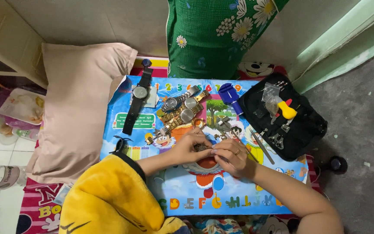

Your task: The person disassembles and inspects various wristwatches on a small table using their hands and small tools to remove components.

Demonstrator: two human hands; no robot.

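The largest item is the low worktop (182, 208), covered in a bright blue cartoon print with letters and numerals. To its left lies a beige pillow (76, 104), touching the worktop's left edge. At the far edge, a green cushion with white flowers (208, 30) stands against the wall.

On the right part of the worktop rests an open black tool pouch (308, 125), holding a yellow-handled tool (287, 110), a clear plastic bag and several small metal tools. Left of centre, a black-strapped watch (138, 97) lies stretched out lengthwise. Beside it, near the top centre, three metal-bracelet watches (182, 108), silver and gold in tone, lie in a cluster, touching one another. A blue-handled tool (229, 94) lies between these watches and the pouch.

The left hand (189, 147) and right hand (232, 156), the right wearing a ring, meet over the middle of the worktop. Both are closed with fingertips pinched on a small metal watch part (203, 147), held between them just above the surface. Its detail is too small to tell.
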